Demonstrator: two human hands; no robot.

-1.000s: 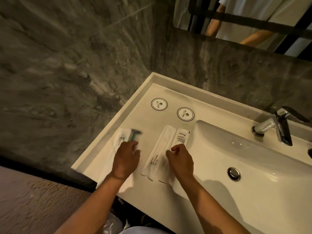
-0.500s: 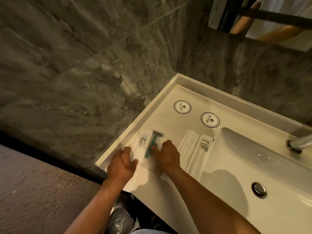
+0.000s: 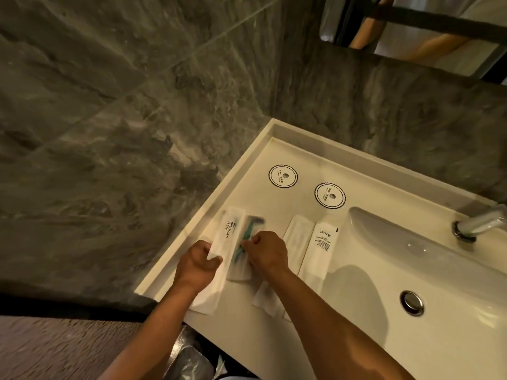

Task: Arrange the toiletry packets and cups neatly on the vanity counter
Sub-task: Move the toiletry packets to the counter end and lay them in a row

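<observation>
Several white toiletry packets lie on the white vanity counter point(image 3: 274, 149). My left hand point(image 3: 196, 266) pinches the long packet printed "BRUSHING TEETH" point(image 3: 229, 237) at its left edge. My right hand point(image 3: 267, 252) grips the packet with a green razor point(image 3: 244, 238) right beside it, fingers on the razor's handle. To the right, two more white packets lie side by side: a plain one point(image 3: 297, 238) and a printed one point(image 3: 322, 248), partly under my right forearm. Two round paper coasters point(image 3: 282, 176) point(image 3: 329, 195) sit behind them. No cups are visible.
The sink basin point(image 3: 384, 242) with its chrome drain point(image 3: 411, 303) fills the right side, a chrome tap point(image 3: 477, 224) at the far right. Dark marble walls close in at the left and behind. A mirror point(image 3: 411, 28) above reflects a person's arms. A bin liner point(image 3: 189, 355) shows below the counter.
My right hand moved left from the two right-hand packets onto the razor packet, joining my left hand there. The camera view shifted left, so the tap slid toward the frame edge.
</observation>
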